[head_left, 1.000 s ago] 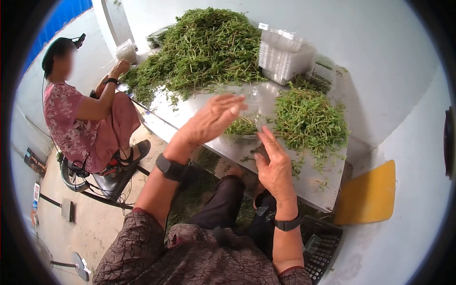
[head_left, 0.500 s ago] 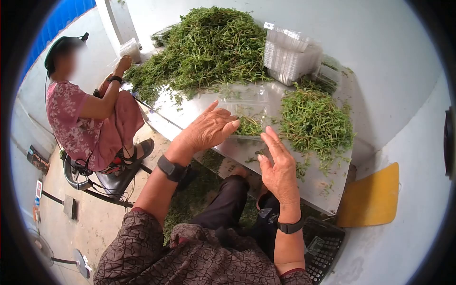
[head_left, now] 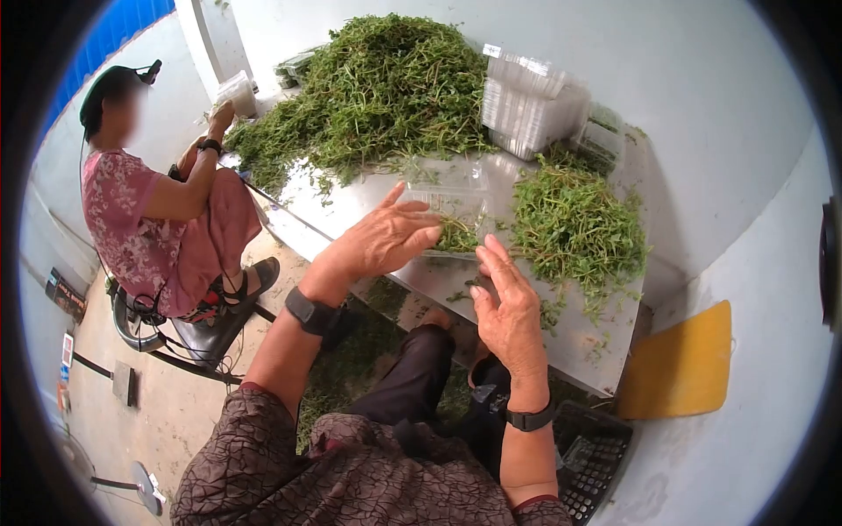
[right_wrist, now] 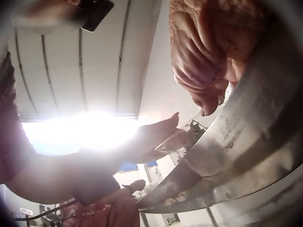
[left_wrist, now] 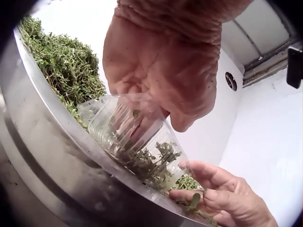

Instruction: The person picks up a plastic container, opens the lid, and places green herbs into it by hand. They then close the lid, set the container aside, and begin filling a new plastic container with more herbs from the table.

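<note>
A clear plastic container (head_left: 458, 235) with green sprigs inside lies near the table's front edge, its clear lid (head_left: 452, 186) folded back. My left hand (head_left: 379, 241) is at its left side, fingers extended; in the left wrist view, fingers of that hand (left_wrist: 163, 71) show through the clear plastic (left_wrist: 137, 132). At the right side, my right hand (head_left: 510, 320) has its fingertips against or very near the container's corner, thumb apart. The left wrist view shows a loose sprig (left_wrist: 195, 201) by the right hand (left_wrist: 232, 196). Both palms are largely hidden in the head view.
A large heap of greens (head_left: 395, 96) covers the table's back, with a smaller pile (head_left: 579, 219) at right. Stacked clear containers (head_left: 526, 105) stand between them. Another person (head_left: 140, 193) sits at left. A yellow board (head_left: 680, 364) and black crate (head_left: 592, 456) are at right.
My left hand has moved left and toward me, off the lid area, uncovering more of the container and its lid. My right hand has stayed nearly in place.
</note>
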{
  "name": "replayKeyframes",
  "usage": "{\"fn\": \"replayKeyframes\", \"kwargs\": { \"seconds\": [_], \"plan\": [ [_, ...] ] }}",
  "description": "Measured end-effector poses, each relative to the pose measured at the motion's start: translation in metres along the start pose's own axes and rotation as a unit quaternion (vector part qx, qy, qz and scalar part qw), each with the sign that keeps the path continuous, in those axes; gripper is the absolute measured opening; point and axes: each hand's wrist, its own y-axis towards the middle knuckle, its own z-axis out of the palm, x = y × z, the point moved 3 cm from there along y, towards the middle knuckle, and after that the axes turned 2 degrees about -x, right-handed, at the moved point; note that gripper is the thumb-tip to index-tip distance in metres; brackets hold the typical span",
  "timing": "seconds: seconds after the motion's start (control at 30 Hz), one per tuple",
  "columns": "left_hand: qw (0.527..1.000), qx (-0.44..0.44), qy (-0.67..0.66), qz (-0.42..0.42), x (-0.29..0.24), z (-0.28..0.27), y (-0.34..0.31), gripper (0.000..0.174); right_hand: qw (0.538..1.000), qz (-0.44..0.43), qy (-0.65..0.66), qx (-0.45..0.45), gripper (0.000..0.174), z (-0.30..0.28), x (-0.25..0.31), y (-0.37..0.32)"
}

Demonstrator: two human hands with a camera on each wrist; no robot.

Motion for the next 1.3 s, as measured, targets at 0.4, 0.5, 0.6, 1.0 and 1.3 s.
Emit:
{"fn": "replayKeyframes", "kwargs": {
  "seconds": [0.4,0.5,0.6,1.0,1.3],
  "plan": [
    [0.906,-0.328,-0.241,-0.119,0.03,0.014,-0.035,0.024,0.998,0.033,0.06,0.006,0.049,0.002,-0.003,0.0],
    [0.895,-0.303,-0.304,-0.12,0.032,0.017,-0.028,0.025,0.998,0.026,0.056,0.004,0.048,0.001,-0.001,0.0],
    [0.875,-0.303,-0.368,-0.088,0.034,0.026,-0.018,0.026,0.998,0.037,0.056,0.005,0.047,0.001,-0.001,0.0],
    [0.846,-0.302,-0.423,-0.12,0.034,0.038,-0.018,0.022,0.981,-0.041,-0.162,-0.095,0.028,-0.047,0.012,0.013],
    [0.865,-0.325,-0.374,-0.079,0.034,0.038,-0.018,0.026,0.925,0.092,-0.365,-0.046,0.028,-0.133,-0.026,0.073]
  ]
}}
